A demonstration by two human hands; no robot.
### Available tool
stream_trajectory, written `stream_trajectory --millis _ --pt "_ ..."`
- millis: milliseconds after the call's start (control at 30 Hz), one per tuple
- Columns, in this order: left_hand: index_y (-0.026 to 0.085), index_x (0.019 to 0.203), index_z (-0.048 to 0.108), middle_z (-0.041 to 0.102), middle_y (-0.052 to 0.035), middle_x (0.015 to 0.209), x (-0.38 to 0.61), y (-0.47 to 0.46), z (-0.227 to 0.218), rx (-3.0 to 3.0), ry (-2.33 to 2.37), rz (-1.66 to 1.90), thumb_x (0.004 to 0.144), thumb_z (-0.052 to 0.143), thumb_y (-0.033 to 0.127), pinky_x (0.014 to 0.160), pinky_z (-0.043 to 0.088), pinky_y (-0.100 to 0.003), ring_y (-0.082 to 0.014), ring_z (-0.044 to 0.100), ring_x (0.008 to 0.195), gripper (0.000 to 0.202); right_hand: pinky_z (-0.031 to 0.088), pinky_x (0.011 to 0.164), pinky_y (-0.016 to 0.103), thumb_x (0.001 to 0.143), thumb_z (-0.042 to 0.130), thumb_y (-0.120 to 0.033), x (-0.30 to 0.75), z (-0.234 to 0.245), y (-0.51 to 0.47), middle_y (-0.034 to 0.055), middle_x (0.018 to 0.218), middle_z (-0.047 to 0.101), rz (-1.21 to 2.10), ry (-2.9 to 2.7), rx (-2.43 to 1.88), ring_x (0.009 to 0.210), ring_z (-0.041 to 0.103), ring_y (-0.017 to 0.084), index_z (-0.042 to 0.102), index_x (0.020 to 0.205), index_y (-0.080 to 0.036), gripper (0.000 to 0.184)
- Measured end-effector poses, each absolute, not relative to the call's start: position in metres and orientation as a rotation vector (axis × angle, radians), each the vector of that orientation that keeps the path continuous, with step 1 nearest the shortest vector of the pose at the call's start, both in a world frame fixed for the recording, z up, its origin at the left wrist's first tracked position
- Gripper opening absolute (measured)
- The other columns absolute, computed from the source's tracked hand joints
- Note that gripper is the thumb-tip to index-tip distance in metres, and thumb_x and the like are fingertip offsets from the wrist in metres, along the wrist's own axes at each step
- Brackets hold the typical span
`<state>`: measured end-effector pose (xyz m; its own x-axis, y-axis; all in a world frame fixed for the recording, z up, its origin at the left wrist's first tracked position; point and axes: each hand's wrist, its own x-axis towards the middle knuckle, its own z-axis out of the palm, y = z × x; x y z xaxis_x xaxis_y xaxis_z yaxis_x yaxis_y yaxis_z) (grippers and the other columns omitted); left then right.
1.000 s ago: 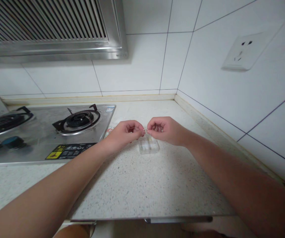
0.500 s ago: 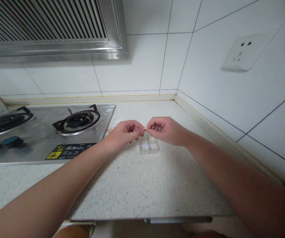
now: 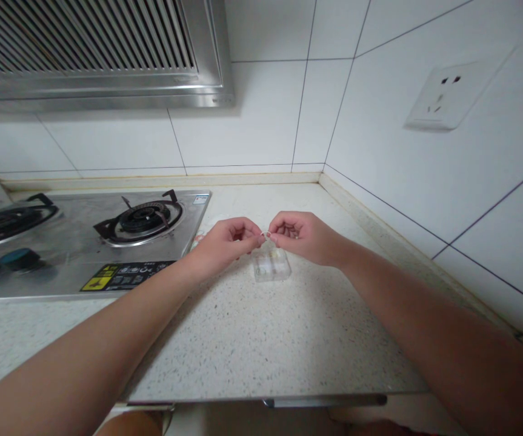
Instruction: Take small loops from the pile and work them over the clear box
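Between my fingertips is a small, thin, pale ring-like loop [image 3: 265, 233], too small to name exactly. My left hand [image 3: 231, 242] pinches its left side with thumb and forefinger. From the other side my right hand [image 3: 302, 237] pinches it the same way, the hands almost touching. Just below them, a clear plastic box [image 3: 273, 267] with compartments rests on the counter; small things inside it are hard to make out. Part of a colourful patterned item [image 3: 197, 239] shows behind my left hand, mostly hidden.
A gas stove [image 3: 188, 242] with black burner grates lies to the left, under a steel range hood [image 3: 206, 97]. The speckled countertop [image 3: 261, 345] meets tiled walls at the back and right. A wall socket [image 3: 443, 97] is at upper right.
Both hands stay pinched on the small loop, with only a slight shift; the loop looks a little lower and flatter between the fingertips. The box stays in place.
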<state>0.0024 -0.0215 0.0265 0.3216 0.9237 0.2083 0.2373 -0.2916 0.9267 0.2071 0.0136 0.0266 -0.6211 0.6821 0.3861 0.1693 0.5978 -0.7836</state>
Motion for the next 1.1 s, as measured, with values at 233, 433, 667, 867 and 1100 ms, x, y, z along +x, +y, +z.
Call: stream_trajectory --millis 233,433,667,867,1100 --pt "0.013 0.082 0.062 0.057 0.0016 0.066 0.0025 -0.0222 0.0278 1.729 1.042 1.035 0.079 0.070 0.033 0.049 0.037 -0.018 -0.0063 0.048 0.055 0.021 0.037 0.054 0.025 0.084 0.063 -0.030 0.2079 0.0281 0.0127 -0.0015 0.067 0.055 0.958 -2.118 -0.656 0.062 0.048 0.010 0.062 0.084 -0.016 0.014" --pt "0.013 0.082 0.063 0.058 0.0017 0.066 0.0018 -0.0215 0.0262 1.755 1.038 1.044 0.081 0.068 0.028 0.050 0.037 -0.017 -0.0055 0.047 0.054 0.016 0.039 0.056 0.026 0.081 0.067 -0.034 0.2084 0.0276 0.0133 -0.0013 0.068 0.055 0.959 -2.110 -0.652 0.063 0.049 0.011 0.062 0.083 -0.016 0.018" --pt "0.013 0.083 0.064 0.061 0.0006 0.069 0.0007 -0.0207 0.0243 1.784 1.052 1.042 0.081 0.069 0.032 0.051 0.037 -0.018 -0.0059 0.047 0.055 0.020 0.039 0.056 0.026 0.081 0.067 -0.034 0.2079 0.0276 0.0136 -0.0008 0.068 0.057 0.926 -2.120 -0.680 0.063 0.050 0.011 0.063 0.082 -0.016 0.018" --pt "0.013 0.083 0.065 0.060 0.0008 0.068 0.0016 -0.0225 0.0259 1.778 1.049 1.032 0.081 0.067 0.030 0.050 0.037 -0.018 -0.0058 0.047 0.054 0.017 0.038 0.055 0.025 0.082 0.066 -0.032 0.2076 0.0275 0.0136 -0.0009 0.067 0.057 0.920 -2.124 -0.689 0.062 0.049 0.010 0.065 0.083 -0.015 0.017" --pt "0.013 0.082 0.064 0.058 0.0013 0.066 0.0020 -0.0239 0.0273 1.771 1.036 1.033 0.081 0.066 0.027 0.050 0.037 -0.018 -0.0059 0.046 0.053 0.014 0.037 0.053 0.025 0.083 0.065 -0.031 0.2077 0.0274 0.0133 -0.0009 0.066 0.057 0.932 -2.117 -0.692 0.061 0.048 0.010 0.065 0.084 -0.015 0.016"
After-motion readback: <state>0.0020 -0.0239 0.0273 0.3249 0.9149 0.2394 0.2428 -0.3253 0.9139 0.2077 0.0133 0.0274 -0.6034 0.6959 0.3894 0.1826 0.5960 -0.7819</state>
